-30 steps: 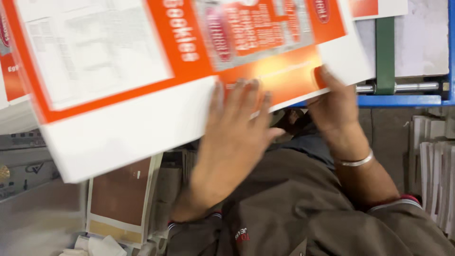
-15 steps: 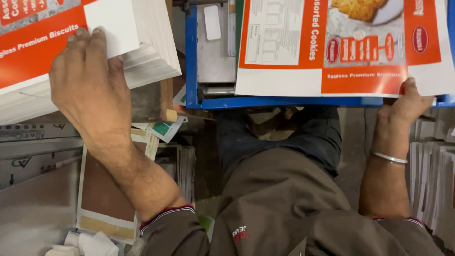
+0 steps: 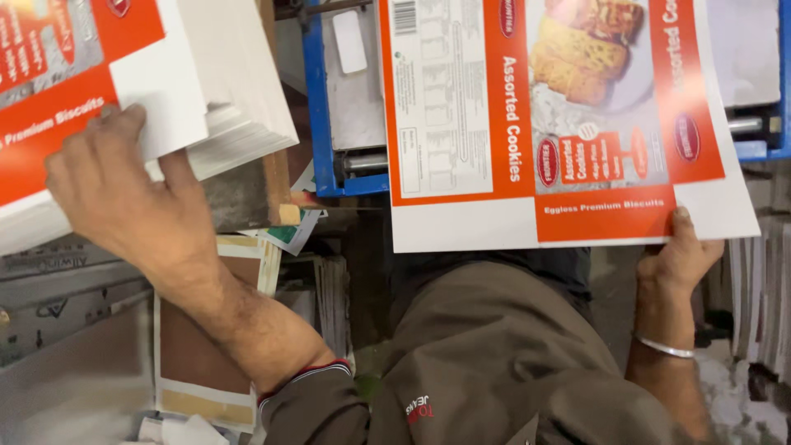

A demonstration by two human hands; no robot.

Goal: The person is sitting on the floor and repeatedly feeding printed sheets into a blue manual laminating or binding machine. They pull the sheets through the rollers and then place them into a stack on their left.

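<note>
Carton sheet [image 3: 560, 124], flat, printed orange and white: I see my right hand [image 3: 676, 259] pinching its near edge, long axis running away; left hand [image 3: 124, 198] presses flat on the sheet stack [image 3: 214, 115], well apart leftward.

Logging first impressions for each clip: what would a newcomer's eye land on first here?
First, the flat orange-and-white printed carton sheet spread across the upper right, held at its lower edge by the right hand, which wears a thin metal bangle. Next, at upper left, the left hand lies flat on a thick stack of the same sheets. Between them sits a blue metal frame.
</note>
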